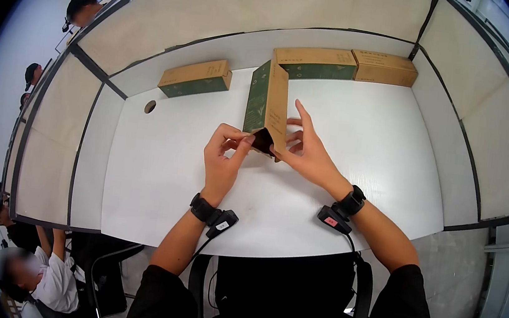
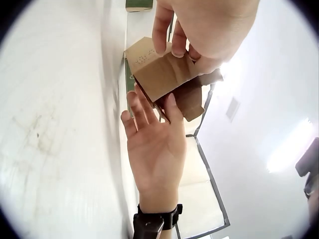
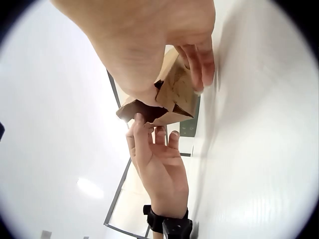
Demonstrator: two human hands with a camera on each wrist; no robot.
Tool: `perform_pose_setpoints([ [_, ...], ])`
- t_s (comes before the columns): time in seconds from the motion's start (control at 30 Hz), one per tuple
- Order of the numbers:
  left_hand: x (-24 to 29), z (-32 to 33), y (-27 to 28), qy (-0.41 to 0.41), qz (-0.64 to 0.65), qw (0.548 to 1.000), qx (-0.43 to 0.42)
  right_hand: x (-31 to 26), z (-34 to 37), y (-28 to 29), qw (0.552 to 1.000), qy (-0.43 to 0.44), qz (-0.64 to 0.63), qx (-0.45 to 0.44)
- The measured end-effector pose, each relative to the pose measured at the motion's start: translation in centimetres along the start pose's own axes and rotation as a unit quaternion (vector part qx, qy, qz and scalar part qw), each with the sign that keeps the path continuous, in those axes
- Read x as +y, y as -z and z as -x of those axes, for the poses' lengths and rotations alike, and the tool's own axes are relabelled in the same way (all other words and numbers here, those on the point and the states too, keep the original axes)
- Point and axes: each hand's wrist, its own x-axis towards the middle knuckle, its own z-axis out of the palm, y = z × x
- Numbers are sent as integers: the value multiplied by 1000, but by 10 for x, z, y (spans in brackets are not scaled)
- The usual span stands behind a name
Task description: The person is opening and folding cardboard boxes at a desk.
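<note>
A long brown and green carton [image 1: 278, 99] lies on the white table with its near end open and dark inside. At that end's left edge the left hand [image 1: 223, 158] pinches the cardboard between thumb and fingers. The right hand [image 1: 311, 156] holds the right edge, thumb at the opening and fingers along the side. In the left wrist view, loose flaps [image 2: 192, 102] stand out around the opening of the carton [image 2: 157, 69]. The right wrist view shows creased, torn-looking cardboard [image 3: 179, 89] between the left hand [image 3: 162, 172] and the right hand [image 3: 144, 45].
Two cartons [image 1: 318, 64] [image 1: 385, 69] stand end to end along the back wall, the first against the held carton's far end. Another carton [image 1: 196, 78] lies at the back left, near a round hole [image 1: 150, 107] in the table [image 1: 158, 179]. Low partitions surround the table; people sit beyond the left one.
</note>
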Motion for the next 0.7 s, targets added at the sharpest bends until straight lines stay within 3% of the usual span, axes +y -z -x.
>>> perform_pose_setpoints([
  [0.07,0,0,0,2,-1,1000,3,-2,1,1,999,-20,-16,-41],
  [0.3,1,-1,0,70,58,996,-20,-11,0,3,998,-2,-28,-52],
  [0.57,8,-5,-2,-17,-28,993,-114,-6,1,2,995,42,-78,-43],
  [0.7,15,-6,-5,57,37,994,-84,-17,4,2,991,26,-96,-88],
])
